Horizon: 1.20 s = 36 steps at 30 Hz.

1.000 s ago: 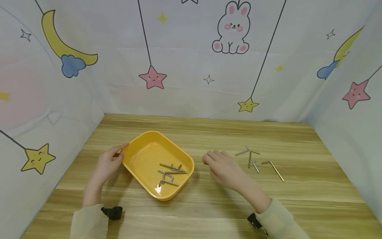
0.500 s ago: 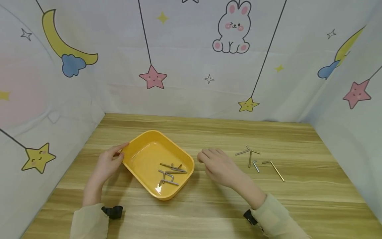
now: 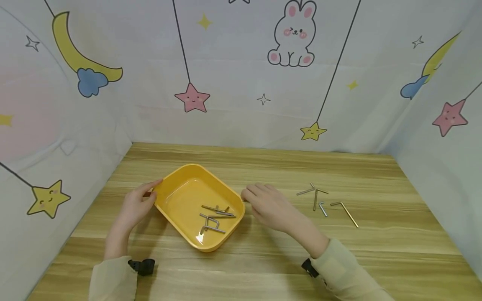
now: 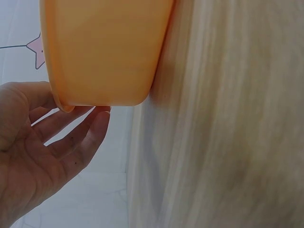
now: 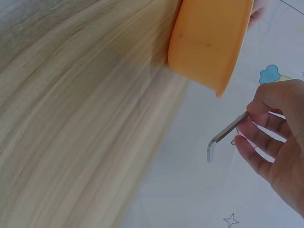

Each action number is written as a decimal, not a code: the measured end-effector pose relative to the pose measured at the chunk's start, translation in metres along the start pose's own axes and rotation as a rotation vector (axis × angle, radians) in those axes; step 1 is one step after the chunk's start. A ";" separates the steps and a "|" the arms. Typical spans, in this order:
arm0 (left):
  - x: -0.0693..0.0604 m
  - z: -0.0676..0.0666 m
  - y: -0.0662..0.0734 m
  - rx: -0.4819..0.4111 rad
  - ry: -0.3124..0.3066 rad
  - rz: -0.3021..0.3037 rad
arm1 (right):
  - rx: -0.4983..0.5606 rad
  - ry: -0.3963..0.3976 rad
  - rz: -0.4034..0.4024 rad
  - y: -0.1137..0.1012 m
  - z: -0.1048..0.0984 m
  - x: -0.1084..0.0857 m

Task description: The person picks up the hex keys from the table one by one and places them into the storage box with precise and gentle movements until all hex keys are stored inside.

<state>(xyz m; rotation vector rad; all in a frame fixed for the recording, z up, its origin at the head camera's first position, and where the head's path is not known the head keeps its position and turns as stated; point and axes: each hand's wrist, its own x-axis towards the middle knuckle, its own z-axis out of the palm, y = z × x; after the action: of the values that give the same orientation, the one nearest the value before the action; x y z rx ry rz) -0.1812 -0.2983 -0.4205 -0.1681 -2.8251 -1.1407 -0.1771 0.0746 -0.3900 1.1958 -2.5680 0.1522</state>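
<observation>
A yellow plastic bin [image 3: 177,228] sits on the table, with several L-shaped hex keys [image 3: 216,217] lying in its near right part. My left hand [image 3: 137,205] holds the bin's left corner, thumb at the rim and fingers against the outer wall [image 4: 104,57]. Just off the opposite corner, my right hand [image 3: 271,207] pinches one hex key [image 5: 228,129] between thumb and fingertips. Its short bent end points away from the hand in the right wrist view. From the head view that key is mostly hidden.
Several more hex keys lie on the wooden table to the right: a small silver one [image 3: 323,209], a long brass-coloured one [image 3: 349,215] and a grouped pair [image 3: 315,200]. A printed cloth [image 3: 233,121] hangs round the back and sides.
My right hand has moved left with the hex key, up to the bin's right corner. The left hand and the bin have stayed where they were.
</observation>
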 end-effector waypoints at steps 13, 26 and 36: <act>0.000 -0.001 0.000 0.003 -0.002 0.006 | 0.046 -0.013 -0.010 -0.009 -0.002 0.012; -0.001 -0.001 0.000 -0.006 0.008 0.012 | 0.055 0.017 -0.038 -0.019 -0.002 0.024; 0.000 -0.001 0.001 -0.002 0.005 0.011 | 0.066 0.048 -0.071 -0.025 0.002 0.029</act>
<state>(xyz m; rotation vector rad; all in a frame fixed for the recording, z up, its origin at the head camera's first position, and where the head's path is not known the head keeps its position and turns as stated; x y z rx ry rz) -0.1806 -0.2983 -0.4189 -0.1811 -2.8153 -1.1404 -0.1763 0.0369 -0.3835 1.2892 -2.4928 0.2487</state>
